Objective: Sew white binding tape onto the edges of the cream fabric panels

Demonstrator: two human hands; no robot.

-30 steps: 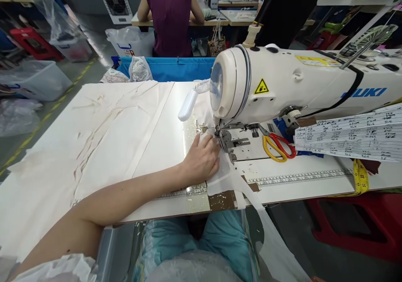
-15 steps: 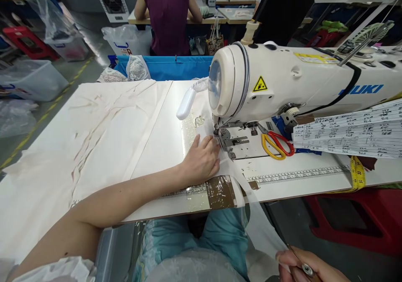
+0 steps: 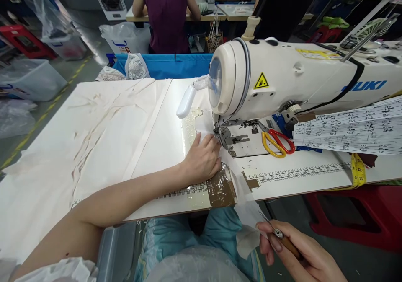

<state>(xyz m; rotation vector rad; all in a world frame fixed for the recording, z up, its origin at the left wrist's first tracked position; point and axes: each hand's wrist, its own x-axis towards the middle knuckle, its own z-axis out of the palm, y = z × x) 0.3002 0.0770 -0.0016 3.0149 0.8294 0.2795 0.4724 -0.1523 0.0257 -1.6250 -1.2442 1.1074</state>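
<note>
My left hand (image 3: 202,158) lies palm down on thin white fabric (image 3: 204,122) beside the needle area of a white sewing machine (image 3: 229,81). Its fingers are slightly apart and bent, the tips close to the presser foot (image 3: 217,132). A sheer white strip (image 3: 246,198) runs from there over the table's front edge. Below that edge, my right hand (image 3: 292,248) is closed around an awl (image 3: 287,244) with a wooden handle and thin metal point. The strip's lower part meets its fingers, seemingly pinched there too.
Red-and-yellow scissors (image 3: 276,143) lie by the machine bed, near handwritten paper sheets (image 3: 348,127) and a yellow tape measure (image 3: 358,171). Pale fabric (image 3: 103,118) covers the table's left side. Beyond a blue cloth bin (image 3: 176,66) sits a person (image 3: 165,14). A red stool (image 3: 348,215) stands right.
My right hand has moved up and left with the awl, so more of it shows. The sheer strip has shifted and lies straighter over the edge. My left hand stays nearly in place.
</note>
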